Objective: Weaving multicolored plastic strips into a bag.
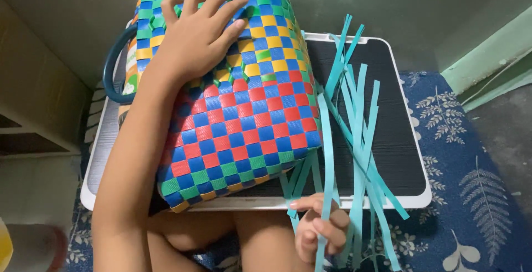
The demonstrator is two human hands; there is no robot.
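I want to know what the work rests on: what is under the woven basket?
The woven basket lies on a white-rimmed dark tray, with teal strips trailing beside it. The tray's middle under the basket is hidden.

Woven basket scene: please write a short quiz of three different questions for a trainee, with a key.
1. True or false: the left hand lies flat on the basket.
2. What colour are the strips that the right hand holds? A) red B) teal C) yellow
3. On what does the basket rest?

Key:
1. True; the fingers are spread on the weave.
2. B.
3. On a white-rimmed board with a dark ribbed top, which lies over a blue leaf-print mat.
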